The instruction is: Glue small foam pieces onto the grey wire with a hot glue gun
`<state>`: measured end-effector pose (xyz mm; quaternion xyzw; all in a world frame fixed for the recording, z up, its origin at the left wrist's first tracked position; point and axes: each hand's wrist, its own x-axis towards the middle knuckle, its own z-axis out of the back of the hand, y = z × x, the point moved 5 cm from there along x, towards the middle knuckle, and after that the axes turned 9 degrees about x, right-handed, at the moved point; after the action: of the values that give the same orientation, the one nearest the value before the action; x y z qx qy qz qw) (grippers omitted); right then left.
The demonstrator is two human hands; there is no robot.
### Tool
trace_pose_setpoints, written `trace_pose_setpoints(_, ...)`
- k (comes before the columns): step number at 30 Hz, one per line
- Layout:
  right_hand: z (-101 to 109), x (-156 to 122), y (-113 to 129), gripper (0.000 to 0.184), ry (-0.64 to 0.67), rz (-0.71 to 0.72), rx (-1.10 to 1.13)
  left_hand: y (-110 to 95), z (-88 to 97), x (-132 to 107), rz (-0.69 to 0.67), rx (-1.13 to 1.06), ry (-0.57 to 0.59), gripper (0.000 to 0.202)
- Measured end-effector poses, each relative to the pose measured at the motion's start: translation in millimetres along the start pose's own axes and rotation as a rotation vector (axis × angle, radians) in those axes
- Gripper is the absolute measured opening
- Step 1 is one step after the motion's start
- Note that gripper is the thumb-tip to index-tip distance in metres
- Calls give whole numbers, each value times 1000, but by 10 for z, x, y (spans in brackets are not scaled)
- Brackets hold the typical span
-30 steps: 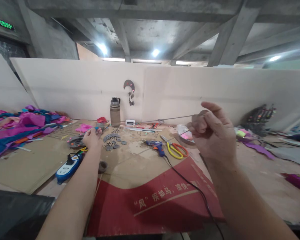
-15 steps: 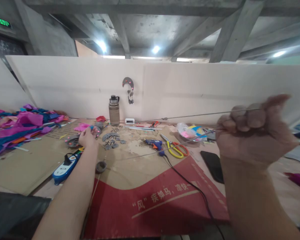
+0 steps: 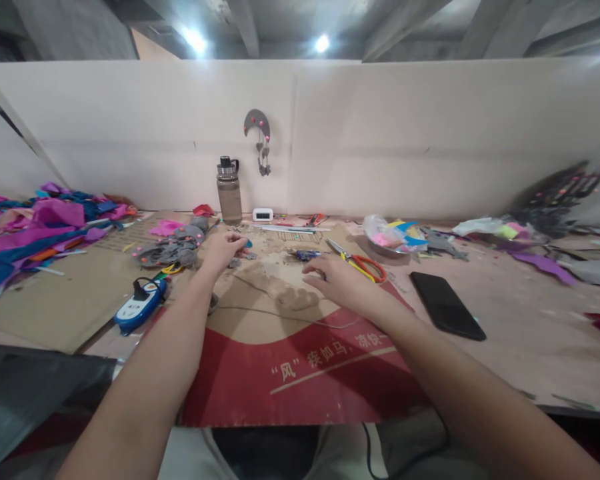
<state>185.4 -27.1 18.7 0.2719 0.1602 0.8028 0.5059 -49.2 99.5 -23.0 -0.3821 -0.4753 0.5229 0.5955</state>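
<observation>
My left hand [image 3: 224,253] is over the cardboard [image 3: 260,330], fingers pinched together. At its fingertips shows a small blue thing [image 3: 249,244]; whether it is held or worn I cannot tell. Grey felt pieces [image 3: 235,263] lie just by these fingers. My right hand [image 3: 333,275] hovers with thumb and fingers apart, close to the blue glue gun [image 3: 305,255], which it partly hides. Thin grey string [image 3: 280,313] lies loose across the cardboard between my arms. A grey roll [image 3: 213,303] is mostly behind my left forearm.
Scissors [image 3: 341,249] and a phone [image 3: 446,304] lie to the right, a bowl of scraps [image 3: 387,248] behind. At left are a power strip [image 3: 140,307], grey felt with pink dots [image 3: 167,250] and coloured cloth [image 3: 55,217]. A bottle [image 3: 229,197] stands near the white panel.
My right hand has come down from the upper right to near the glue gun, and its fist has opened. The taut string now lies slack. My left hand has moved right.
</observation>
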Motion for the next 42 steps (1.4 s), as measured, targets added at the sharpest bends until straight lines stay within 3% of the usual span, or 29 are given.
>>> trace_pose_setpoints(3,-20,128,99,22,-117,27,142,-104,-175,-79,-46,39,99,16)
trace_pose_setpoints(6,-89,301,50,27,-220,-10,272,-247,-334,-205,-86,35,181,23)
trace_pose_setpoints(9,-252,450,-80,26,-215,-55,383,-360,-465,-327,-156,15,240,28)
trace_pose_setpoints(14,-474,514,-233,15,-164,-134,549,-368,-599,-411,-176,11,322,24)
trace_pose_setpoints(23,-586,518,-470,17,-186,-290,678,-285,-690,-432,-50,-58,536,21)
trace_pose_setpoints(26,-646,527,-549,16,-148,-350,672,-235,-577,-357,-21,12,374,20)
trace_pose_setpoints(29,-738,541,-611,15,-94,-413,669,-255,-344,-265,-113,197,27,16)
trace_pose_setpoints(32,-827,556,-662,11,-59,-458,662,-298,-168,-231,-184,359,-211,10)
trace_pose_setpoints(37,-748,523,-662,10,-103,-478,622,-344,-102,-235,-190,514,-269,11)
trace_pose_setpoints(40,-566,454,-459,8,-124,-263,461,-414,-137,-267,-261,474,-221,14)
trace_pose_setpoints(42,-540,365,-262,9,-11,-99,353,-456,-178,-296,-289,440,-163,19)
